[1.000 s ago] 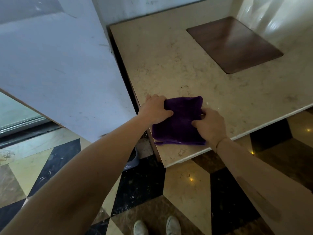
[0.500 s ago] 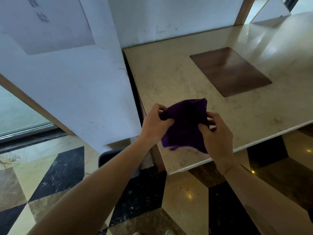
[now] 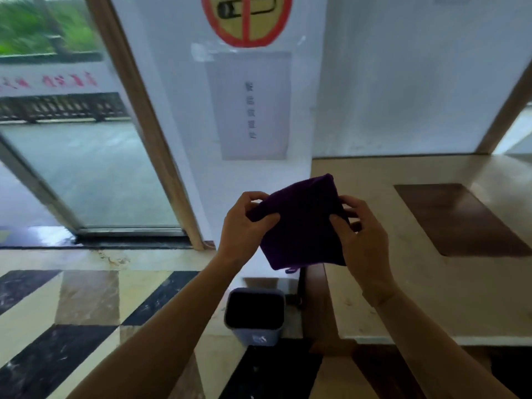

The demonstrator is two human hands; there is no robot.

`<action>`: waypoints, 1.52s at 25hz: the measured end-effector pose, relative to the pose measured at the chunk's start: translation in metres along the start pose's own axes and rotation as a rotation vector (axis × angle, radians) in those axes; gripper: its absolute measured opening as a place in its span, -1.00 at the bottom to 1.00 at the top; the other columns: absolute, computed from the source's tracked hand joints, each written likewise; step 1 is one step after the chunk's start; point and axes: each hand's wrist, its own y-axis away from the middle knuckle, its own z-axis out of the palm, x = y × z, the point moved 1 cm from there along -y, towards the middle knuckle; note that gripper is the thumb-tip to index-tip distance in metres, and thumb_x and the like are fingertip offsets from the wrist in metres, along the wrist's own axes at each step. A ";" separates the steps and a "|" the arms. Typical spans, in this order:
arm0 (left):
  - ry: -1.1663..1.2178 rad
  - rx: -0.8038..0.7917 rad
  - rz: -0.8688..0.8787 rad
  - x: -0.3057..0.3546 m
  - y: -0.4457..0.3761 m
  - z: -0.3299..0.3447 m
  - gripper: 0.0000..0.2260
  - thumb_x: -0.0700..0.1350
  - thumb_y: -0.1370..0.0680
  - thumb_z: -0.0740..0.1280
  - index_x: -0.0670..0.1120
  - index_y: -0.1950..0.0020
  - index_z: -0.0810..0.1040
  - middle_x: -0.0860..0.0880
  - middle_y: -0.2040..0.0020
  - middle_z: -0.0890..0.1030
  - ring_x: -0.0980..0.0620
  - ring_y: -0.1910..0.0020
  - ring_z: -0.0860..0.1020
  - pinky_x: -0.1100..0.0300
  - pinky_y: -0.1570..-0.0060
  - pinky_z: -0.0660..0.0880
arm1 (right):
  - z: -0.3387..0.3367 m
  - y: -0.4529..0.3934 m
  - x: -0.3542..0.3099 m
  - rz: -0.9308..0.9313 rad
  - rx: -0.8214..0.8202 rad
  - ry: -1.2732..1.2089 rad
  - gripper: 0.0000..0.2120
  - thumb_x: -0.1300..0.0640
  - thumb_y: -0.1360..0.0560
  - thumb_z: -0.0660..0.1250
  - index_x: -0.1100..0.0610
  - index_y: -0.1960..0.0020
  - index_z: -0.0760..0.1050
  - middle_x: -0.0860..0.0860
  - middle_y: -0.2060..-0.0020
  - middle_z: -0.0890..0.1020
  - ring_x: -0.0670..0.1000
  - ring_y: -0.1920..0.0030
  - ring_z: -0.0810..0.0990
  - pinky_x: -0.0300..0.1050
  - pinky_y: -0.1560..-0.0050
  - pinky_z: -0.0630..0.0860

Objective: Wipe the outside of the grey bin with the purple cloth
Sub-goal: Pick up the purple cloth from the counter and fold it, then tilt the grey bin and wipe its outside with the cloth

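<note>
The folded purple cloth (image 3: 303,223) is held up in the air in front of me, between both hands. My left hand (image 3: 244,226) pinches its left edge and my right hand (image 3: 362,234) grips its right edge. Below the cloth, on the floor against the white wall, stands the small grey bin (image 3: 254,338), open at the top with a dark inside. Neither hand touches the bin.
A beige marble counter (image 3: 426,298) with a brown inlay (image 3: 457,220) runs to the right; its front edge sits just right of the bin. A white wall with a paper notice (image 3: 250,105) is ahead. A glass door (image 3: 80,174) is at the left, above a patterned tile floor (image 3: 86,306).
The cloth has been lifted off the counter and is now held in the air. My view has tilted up and swung left, bringing the bin, wall notice and glass door into sight.
</note>
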 end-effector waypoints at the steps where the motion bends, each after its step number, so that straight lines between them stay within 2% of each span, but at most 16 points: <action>1: 0.000 0.024 0.003 0.002 0.002 -0.013 -0.70 -0.21 -0.46 0.49 0.14 -0.03 0.53 0.04 0.08 0.67 0.07 0.09 0.66 0.33 0.17 0.58 | 0.010 -0.001 -0.007 -0.015 -0.021 -0.014 -0.74 0.17 -0.57 0.32 -0.14 -0.17 0.48 -0.24 0.04 0.57 -0.26 0.10 0.57 -0.42 0.24 0.51; 6: -0.005 0.057 -0.024 -0.012 0.006 -0.057 -0.72 -0.23 -0.47 0.47 0.03 -0.11 0.55 -0.04 0.04 0.68 -0.02 0.03 0.66 0.14 0.05 0.62 | 0.049 -0.001 -0.019 -0.082 -0.061 0.043 -0.74 0.14 -0.57 0.32 -0.11 -0.20 0.51 -0.16 0.04 0.60 -0.17 0.10 0.59 -0.33 0.19 0.53; 8: -0.037 0.059 -0.047 -0.030 0.006 -0.069 -0.73 -0.24 -0.47 0.47 0.07 -0.05 0.54 0.00 0.06 0.66 -0.01 0.05 0.65 0.18 0.08 0.61 | 0.065 -0.001 -0.017 -0.098 -0.069 0.076 -0.75 0.14 -0.56 0.32 -0.11 -0.19 0.52 -0.12 0.03 0.60 -0.17 0.12 0.59 -0.33 0.19 0.52; 12: -0.051 0.035 -0.115 -0.082 0.005 -0.093 -0.70 -0.27 -0.45 0.49 0.10 0.04 0.53 0.02 0.11 0.63 0.00 0.08 0.62 0.32 0.19 0.58 | 0.110 0.011 0.003 -0.052 -0.093 0.154 -0.74 0.16 -0.57 0.31 -0.11 -0.19 0.53 -0.12 0.06 0.57 -0.22 0.08 0.54 -0.46 0.15 0.42; 16: -0.054 0.019 -0.175 -0.163 0.007 -0.115 -0.74 -0.28 -0.41 0.49 0.02 0.02 0.58 -0.01 0.10 0.65 -0.05 0.07 0.63 0.23 0.15 0.61 | 0.172 0.044 0.056 0.040 -0.108 0.229 -0.78 0.13 -0.60 0.28 -0.06 -0.21 0.51 -0.08 0.00 0.56 -0.15 0.08 0.55 -0.31 0.12 0.47; 18: -0.061 0.018 -0.195 -0.217 0.017 -0.115 -0.76 -0.26 -0.40 0.48 -0.02 0.01 0.59 0.02 0.10 0.66 0.00 0.09 0.63 0.18 0.13 0.61 | 0.200 0.066 0.098 0.061 -0.080 0.270 -0.80 0.12 -0.60 0.28 -0.03 -0.21 0.49 -0.10 -0.02 0.54 -0.17 0.08 0.54 -0.27 0.11 0.50; 20: -0.067 0.025 -0.207 -0.275 0.029 -0.108 -0.76 -0.22 -0.40 0.48 0.05 0.03 0.57 0.12 0.14 0.65 0.10 0.14 0.62 0.26 0.17 0.58 | 0.224 0.089 0.149 0.062 -0.062 0.327 -0.82 0.13 -0.60 0.27 -0.01 -0.19 0.48 -0.14 0.00 0.52 -0.20 0.10 0.51 -0.31 0.11 0.46; 22: -0.078 0.012 -0.206 -0.344 0.041 -0.090 -0.75 -0.20 -0.41 0.47 0.11 0.05 0.55 0.19 0.17 0.64 0.15 0.17 0.61 0.31 0.20 0.56 | 0.244 0.113 0.217 0.081 -0.064 0.394 -0.83 0.14 -0.60 0.27 0.02 -0.19 0.47 -0.12 -0.01 0.53 -0.14 0.09 0.52 -0.31 0.12 0.44; 25: -0.098 -0.025 -0.170 -0.458 0.061 -0.052 -0.75 -0.22 -0.42 0.46 0.10 0.04 0.54 0.28 0.18 0.62 0.21 0.19 0.58 0.33 0.20 0.53 | 0.268 0.155 0.334 0.099 -0.099 0.496 -0.81 0.15 -0.60 0.27 0.03 -0.20 0.45 -0.03 -0.03 0.58 -0.06 0.05 0.54 -0.24 0.15 0.44; 29: -0.102 -0.102 -0.083 -0.613 0.091 -0.001 -0.74 -0.26 -0.41 0.45 0.06 0.07 0.52 0.19 0.18 0.59 0.24 0.24 0.54 0.39 0.26 0.46 | 0.287 0.217 0.479 -0.059 -0.115 0.706 -0.77 0.20 -0.55 0.30 0.10 -0.21 0.48 0.06 -0.01 0.62 0.11 -0.01 0.53 -0.09 0.16 0.42; 32: -0.143 -0.256 0.004 -0.708 0.124 0.032 -0.74 -0.27 -0.40 0.46 0.02 0.10 0.45 0.17 0.21 0.54 0.21 0.23 0.54 0.37 0.26 0.46 | 0.302 0.247 0.562 -0.101 -0.072 0.743 -0.80 0.20 -0.57 0.29 0.14 -0.20 0.48 0.09 -0.02 0.61 0.09 0.13 0.58 -0.05 0.28 0.49; 35: -0.194 -0.411 0.025 -0.783 0.154 0.053 -0.76 -0.19 -0.43 0.46 0.05 0.11 0.42 0.10 0.17 0.59 0.13 0.18 0.58 0.16 0.21 0.59 | 0.324 0.276 0.623 -0.134 -0.016 0.628 -0.87 0.21 -0.55 0.30 0.15 -0.10 0.46 0.05 0.05 0.58 -0.02 0.25 0.54 -0.23 0.35 0.42; 38: -0.236 -0.499 -0.009 -0.818 0.165 0.063 -0.79 -0.15 -0.46 0.46 0.03 0.06 0.45 0.05 0.12 0.62 0.11 0.14 0.61 0.14 0.17 0.60 | 0.332 0.306 0.662 -0.077 0.072 0.503 -0.85 0.20 -0.51 0.28 0.12 -0.08 0.41 0.04 0.08 0.56 -0.13 0.23 0.48 -0.42 0.29 0.34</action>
